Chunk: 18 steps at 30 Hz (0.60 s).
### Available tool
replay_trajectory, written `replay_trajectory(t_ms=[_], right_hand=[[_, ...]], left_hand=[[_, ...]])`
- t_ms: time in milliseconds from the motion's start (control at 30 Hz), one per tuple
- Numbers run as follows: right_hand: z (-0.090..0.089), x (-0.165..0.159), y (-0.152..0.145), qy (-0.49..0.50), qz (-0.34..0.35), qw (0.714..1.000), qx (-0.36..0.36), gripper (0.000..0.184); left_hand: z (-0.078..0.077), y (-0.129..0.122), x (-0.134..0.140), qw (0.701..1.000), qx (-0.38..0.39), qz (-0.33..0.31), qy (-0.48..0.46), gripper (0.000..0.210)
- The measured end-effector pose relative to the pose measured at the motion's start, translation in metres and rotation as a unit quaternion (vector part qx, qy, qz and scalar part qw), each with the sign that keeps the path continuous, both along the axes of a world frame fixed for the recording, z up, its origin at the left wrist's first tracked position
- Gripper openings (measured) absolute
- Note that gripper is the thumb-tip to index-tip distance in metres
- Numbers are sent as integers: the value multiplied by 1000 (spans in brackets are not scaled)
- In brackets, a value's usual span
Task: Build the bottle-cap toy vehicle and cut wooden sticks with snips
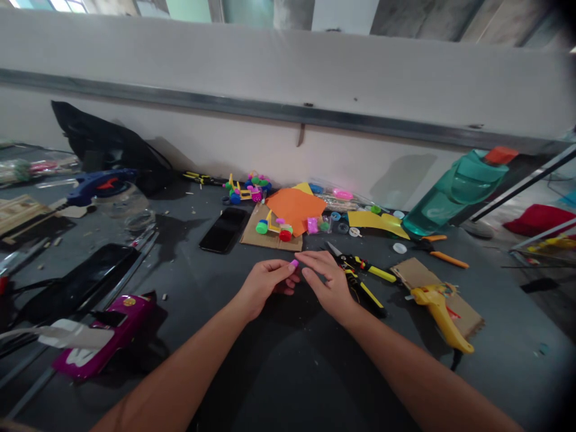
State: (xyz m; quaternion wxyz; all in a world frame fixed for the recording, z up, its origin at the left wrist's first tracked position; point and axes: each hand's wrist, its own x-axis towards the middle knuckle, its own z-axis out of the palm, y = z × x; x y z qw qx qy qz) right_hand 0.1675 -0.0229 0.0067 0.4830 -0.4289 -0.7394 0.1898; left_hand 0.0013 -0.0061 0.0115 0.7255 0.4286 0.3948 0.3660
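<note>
A small pink-purple lump, possibly clay, is pinched between the thumb and fingers of my left hand. My right hand is just beside it, fingers stretched out and thumb apart, with the fingertips close to the lump; whether they touch it I cannot tell. Beyond my hands, a little wheeled model with green and red wheels and a yellow frame stands on cardboard. A pink packet lies beside it. Yellow-handled pliers or cutters lie right of my right hand.
A black phone lies left of the cardboard. At right are a yellow glue gun, orange-handled pliers and a teal bottle. A purple power strip and a blue glue gun are at left. Behind is a wall.
</note>
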Motion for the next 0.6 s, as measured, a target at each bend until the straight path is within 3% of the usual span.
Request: replay_trajectory(t_ms=[600], right_hand=[[-1, 0, 0, -1, 11, 1000, -17, 32]], left_hand=[[-1, 1, -1, 1000, -12, 0, -1, 26]])
